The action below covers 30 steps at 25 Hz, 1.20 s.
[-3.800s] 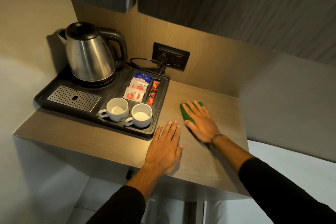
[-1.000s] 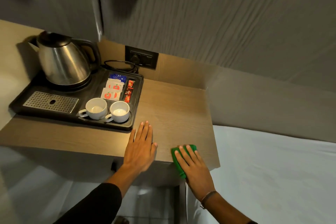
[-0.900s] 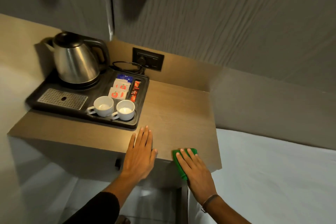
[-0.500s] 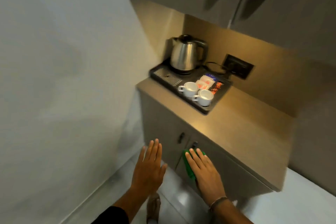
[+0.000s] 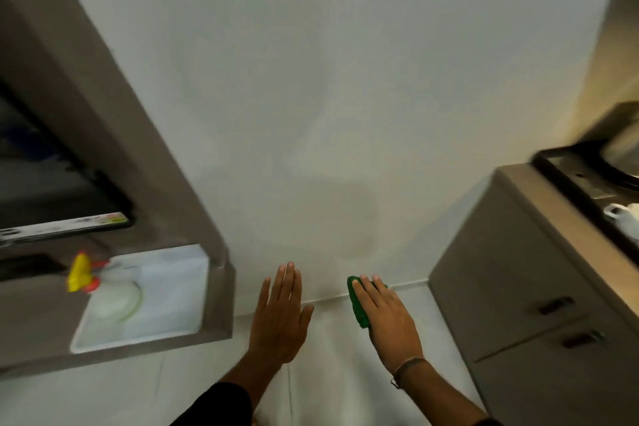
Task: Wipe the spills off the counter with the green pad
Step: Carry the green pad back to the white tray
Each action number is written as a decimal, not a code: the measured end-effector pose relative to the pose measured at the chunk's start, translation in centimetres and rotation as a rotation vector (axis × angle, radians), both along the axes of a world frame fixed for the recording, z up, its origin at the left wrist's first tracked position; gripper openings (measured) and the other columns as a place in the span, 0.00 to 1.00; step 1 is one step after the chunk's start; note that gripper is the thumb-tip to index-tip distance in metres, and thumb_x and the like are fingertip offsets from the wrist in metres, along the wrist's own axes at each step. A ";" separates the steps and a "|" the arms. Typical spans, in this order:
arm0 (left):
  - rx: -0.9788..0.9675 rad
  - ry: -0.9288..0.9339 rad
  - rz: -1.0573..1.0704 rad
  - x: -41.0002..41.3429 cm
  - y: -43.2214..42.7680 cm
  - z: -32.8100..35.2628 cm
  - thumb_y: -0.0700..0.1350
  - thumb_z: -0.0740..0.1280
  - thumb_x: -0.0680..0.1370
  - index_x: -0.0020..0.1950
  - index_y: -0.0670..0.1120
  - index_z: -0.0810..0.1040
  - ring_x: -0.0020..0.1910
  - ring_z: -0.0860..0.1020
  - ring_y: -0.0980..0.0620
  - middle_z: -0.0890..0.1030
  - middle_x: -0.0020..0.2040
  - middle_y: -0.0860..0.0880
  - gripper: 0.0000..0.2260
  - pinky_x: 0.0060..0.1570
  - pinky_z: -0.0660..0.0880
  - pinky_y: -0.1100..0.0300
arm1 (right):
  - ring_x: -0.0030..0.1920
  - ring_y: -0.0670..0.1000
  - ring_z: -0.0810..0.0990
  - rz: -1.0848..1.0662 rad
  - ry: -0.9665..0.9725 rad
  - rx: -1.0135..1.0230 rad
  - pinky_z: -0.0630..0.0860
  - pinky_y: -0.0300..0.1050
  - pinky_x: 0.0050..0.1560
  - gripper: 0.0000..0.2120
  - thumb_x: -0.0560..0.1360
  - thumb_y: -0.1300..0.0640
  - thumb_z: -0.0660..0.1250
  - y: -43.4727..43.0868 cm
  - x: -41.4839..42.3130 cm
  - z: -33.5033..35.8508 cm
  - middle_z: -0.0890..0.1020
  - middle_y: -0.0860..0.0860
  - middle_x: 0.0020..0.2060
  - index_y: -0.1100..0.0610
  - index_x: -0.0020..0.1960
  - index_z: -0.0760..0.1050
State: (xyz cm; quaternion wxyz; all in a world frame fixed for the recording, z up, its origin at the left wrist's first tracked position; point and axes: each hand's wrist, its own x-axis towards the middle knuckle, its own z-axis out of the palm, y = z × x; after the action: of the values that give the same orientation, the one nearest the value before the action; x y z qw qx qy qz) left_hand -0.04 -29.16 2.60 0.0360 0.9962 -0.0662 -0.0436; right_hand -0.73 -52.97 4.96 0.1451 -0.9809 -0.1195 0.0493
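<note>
Hands out in mid-air, left of the bench [image 5: 511,180]. Right hand [image 5: 387,316] flat over green pad [image 5: 356,304], holding it. Left hand [image 5: 280,315] spread wide, empty.

Dim, even light – edges motion-blurred and bent, warm glow at far right

the view swings left, away from the counter [image 5: 518,183], which now sits at the far right edge with only a corner of the black tray [image 5: 567,166] and one white cup [image 5: 622,214] showing. the right hand [image 5: 387,318], once pressing the green pad [image 5: 358,304] on the counter, now carries it in the air over the floor. the left hand [image 5: 280,318] is off the counter too, flat and spread. a white tray [image 5: 173,290] with a yellow-capped bottle [image 5: 81,271] now appears on the left.
</note>
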 end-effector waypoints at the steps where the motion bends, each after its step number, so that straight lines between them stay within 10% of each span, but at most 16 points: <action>1: 0.003 -0.004 0.036 -0.4 2.6 0.0 0.60 0.53 0.84 0.84 0.41 0.57 0.84 0.55 0.41 0.58 0.85 0.41 0.33 0.79 0.48 0.43 | 0.71 0.60 0.80 0.037 -0.010 0.002 0.77 0.54 0.67 0.50 0.55 0.72 0.86 2.8 0.4 -0.1 0.81 0.53 0.72 0.56 0.75 0.76; 7: 0.012 0.058 0.162 -1.8 17.4 -0.7 0.60 0.53 0.83 0.83 0.42 0.58 0.84 0.56 0.40 0.58 0.85 0.40 0.33 0.82 0.56 0.39 | 0.74 0.60 0.77 0.141 -0.038 -0.015 0.68 0.52 0.71 0.50 0.59 0.71 0.85 18.9 1.7 -1.5 0.78 0.53 0.74 0.54 0.77 0.73; 13: 0.002 0.109 0.186 -2.7 28.1 -3.5 0.63 0.31 0.78 0.85 0.42 0.44 0.84 0.39 0.41 0.43 0.86 0.42 0.40 0.76 0.27 0.46 | 0.81 0.59 0.66 0.196 -0.032 0.004 0.56 0.50 0.76 0.40 0.76 0.65 0.76 33.2 2.5 -3.5 0.69 0.52 0.81 0.51 0.82 0.64; 18: -0.131 0.111 0.192 -3.6 33.5 -7.1 0.65 0.20 0.74 0.85 0.42 0.45 0.84 0.40 0.41 0.45 0.86 0.40 0.46 0.84 0.43 0.43 | 0.83 0.59 0.59 0.241 0.011 -0.047 0.59 0.54 0.81 0.38 0.81 0.54 0.72 42.0 3.6 -5.0 0.63 0.52 0.84 0.50 0.85 0.57; 25: -0.312 0.081 0.194 -4.4 36.8 -8.2 0.59 0.45 0.85 0.78 0.36 0.67 0.80 0.64 0.34 0.67 0.79 0.33 0.33 0.74 0.70 0.33 | 0.85 0.58 0.52 0.287 0.047 -0.125 0.53 0.55 0.83 0.36 0.84 0.58 0.66 47.8 7.1 -7.3 0.57 0.53 0.85 0.52 0.86 0.51; 30: -0.357 0.030 0.204 -4.5 37.1 -8.5 0.50 0.64 0.82 0.78 0.36 0.69 0.79 0.66 0.33 0.68 0.79 0.34 0.28 0.72 0.72 0.32 | 0.85 0.60 0.51 0.324 0.044 -0.237 0.47 0.57 0.83 0.35 0.85 0.59 0.63 49.4 9.1 -9.3 0.54 0.56 0.86 0.54 0.86 0.49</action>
State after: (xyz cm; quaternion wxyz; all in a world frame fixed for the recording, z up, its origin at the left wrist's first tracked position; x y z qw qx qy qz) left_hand -4.51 7.96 -5.95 0.2174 0.9748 0.0287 -0.0422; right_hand 8.38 -3.57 -4.34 0.0216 -0.9578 -0.2658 0.1072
